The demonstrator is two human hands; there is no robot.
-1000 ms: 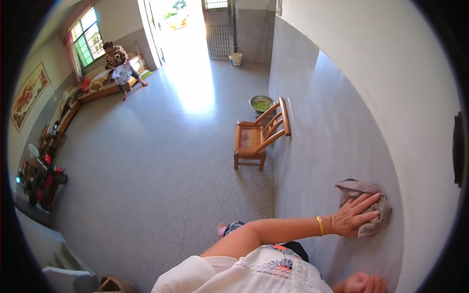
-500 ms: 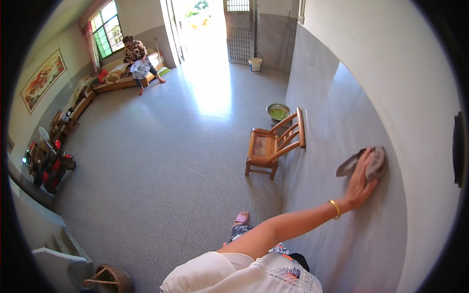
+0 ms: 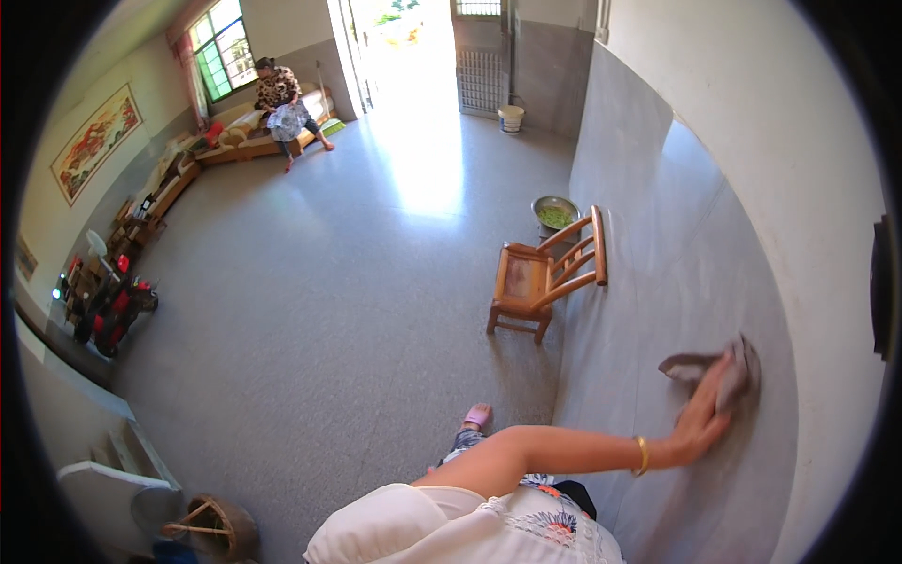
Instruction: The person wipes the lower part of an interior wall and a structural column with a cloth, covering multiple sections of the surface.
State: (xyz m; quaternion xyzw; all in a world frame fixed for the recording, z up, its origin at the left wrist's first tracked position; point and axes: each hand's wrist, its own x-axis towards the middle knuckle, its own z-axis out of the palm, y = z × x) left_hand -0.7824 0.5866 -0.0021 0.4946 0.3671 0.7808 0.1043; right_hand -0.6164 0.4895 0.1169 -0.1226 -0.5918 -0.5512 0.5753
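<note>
The fingers (image 3: 716, 381) of the left hand (image 3: 697, 434) are stretched out nearly straight and lie over a grey-brown cloth (image 3: 742, 371); blur hides whether they also pinch any of its folds. The right hand is out of view, so how its fingers stand cannot be told. At far left hangs a framed picture (image 3: 95, 143), and nearer the camera stand a red-and-black motor scooter (image 3: 117, 315) and a woven basket (image 3: 246, 531) with a handle. Beneath the window (image 3: 221, 52), 1 person (image 3: 279, 89) in a spotted top sits on a cushioned wooden sofa (image 3: 218, 153). Right of the bright doorway come 1 foot in a pink sandal (image 3: 476, 419), a grilled door (image 3: 481, 80), a white bucket (image 3: 510, 119), a low wooden chair (image 3: 521, 279) and, just behind it, a metal basin (image 3: 554, 200) holding something green. A gold bracelet (image 3: 641, 455) circles the left wrist; beyond, the cloth is against the grey lower wall (image 3: 676, 244), near its border with the white upper part.
</note>
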